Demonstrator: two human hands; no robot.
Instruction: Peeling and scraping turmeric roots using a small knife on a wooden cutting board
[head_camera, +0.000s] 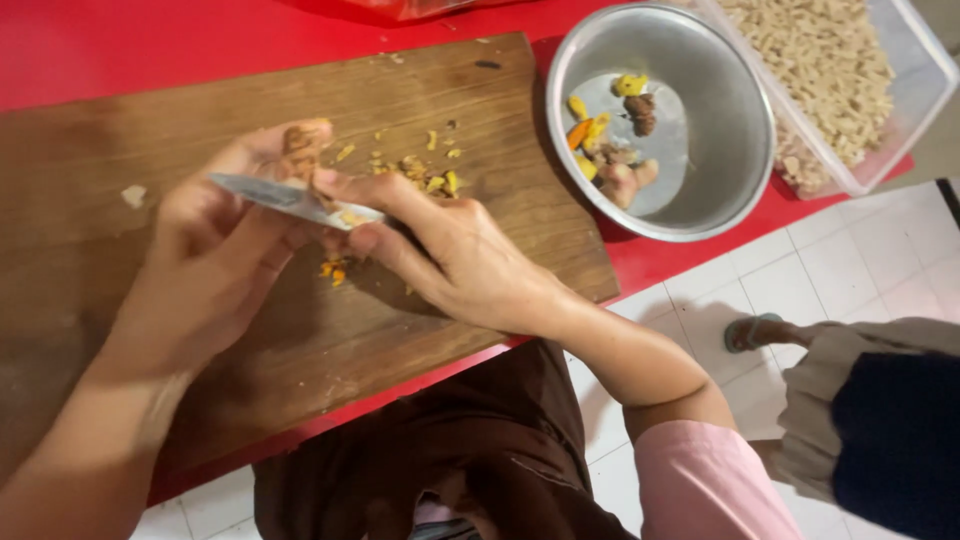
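The fingers (300, 140) of the left hand (205, 265) are curled and pinched around a small knobbly brown root piece (303, 150), holding it up above the wooden cutting board (120, 160). The right hand (455, 255) has its fingers (385, 195) folded tight around the handle of a small knife (290, 198), whose pale blade lies across the left hand's fingers with its edge against the root piece. Just below the two hands a few orange and yellow peelings (333, 270) lie on the board, and more scraps (420, 168) are scattered on the board just beyond the right hand's knuckles. The board rests on a red desk (100, 45). To the right of the board, touching its corner, stands a round metal bowl (735, 120) with several yellow, orange and brown root pieces (615, 165) in its bottom. Beside the bowl, at the desk's far right, sits a clear plastic tub (925, 75) filled with pale beige bits. Under the desk edge are the person's dark brown clothing and a pink sleeve (700, 480). On the white tiled floor (860, 260) at the right, another person's sandalled foot (752, 332) and beige garment show.
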